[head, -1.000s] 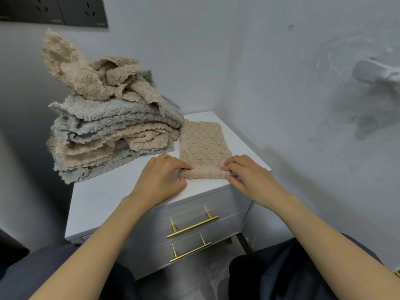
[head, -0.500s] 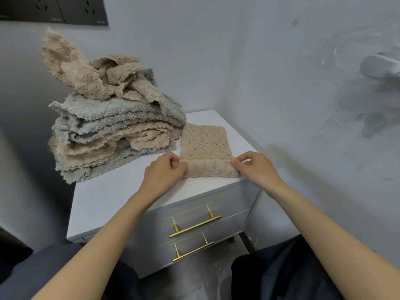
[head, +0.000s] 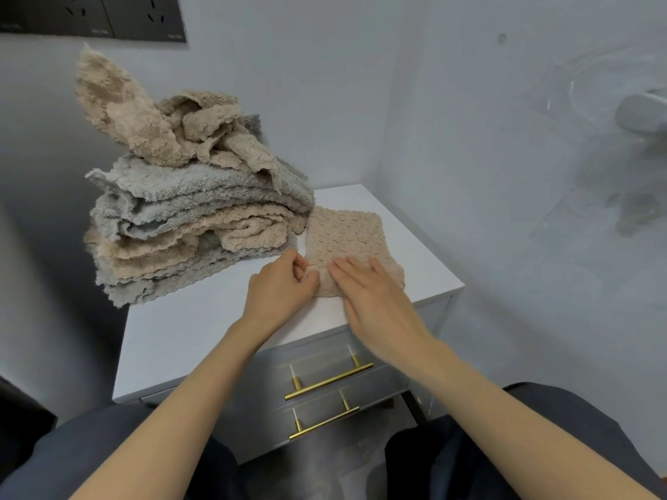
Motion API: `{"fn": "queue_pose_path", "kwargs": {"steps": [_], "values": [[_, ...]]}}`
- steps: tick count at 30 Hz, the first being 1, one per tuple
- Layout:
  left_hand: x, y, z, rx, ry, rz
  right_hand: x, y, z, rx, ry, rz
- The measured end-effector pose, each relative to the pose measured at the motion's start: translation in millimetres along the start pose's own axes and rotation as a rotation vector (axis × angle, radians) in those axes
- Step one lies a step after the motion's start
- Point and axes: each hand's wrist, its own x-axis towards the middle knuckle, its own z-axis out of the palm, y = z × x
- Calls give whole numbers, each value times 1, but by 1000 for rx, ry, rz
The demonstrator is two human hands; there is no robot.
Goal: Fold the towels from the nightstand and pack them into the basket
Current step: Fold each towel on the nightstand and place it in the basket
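No writing can be read anywhere. The dark socket panel on the wall at the top left carries small pale marks along its lower edge, but they are too small and blurred to make out.

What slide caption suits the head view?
Left hand pinches a small beige textured towel while the flat right hand presses it on the white nightstand, beside a grey-beige towel pile.

The beige towel was marked with a bubbled pattern. The pile was layered in beige and grey. The nightstand was coloured white, its handles gold.
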Motion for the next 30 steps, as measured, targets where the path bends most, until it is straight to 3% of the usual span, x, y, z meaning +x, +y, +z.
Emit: {"fn": "queue_pose_path", "kwargs": {"steps": [3, 17, 22, 25, 30], "values": [[2, -2, 0, 7, -4, -4, 0, -3, 8, -41, -118, 15], [0, -3, 2, 147, 45, 57, -25, 32, 1, -137, -205, 165], [-8, -1, -3, 204, 184, 342, -22, 41, -1, -189, -137, 149], [-9, -2, -10, 165, 87, 466, -19, 44, -2, -238, -141, 121], [-7, -12, -17, 266, -50, 450, -16, 45, -6, -154, -102, 158]]}}
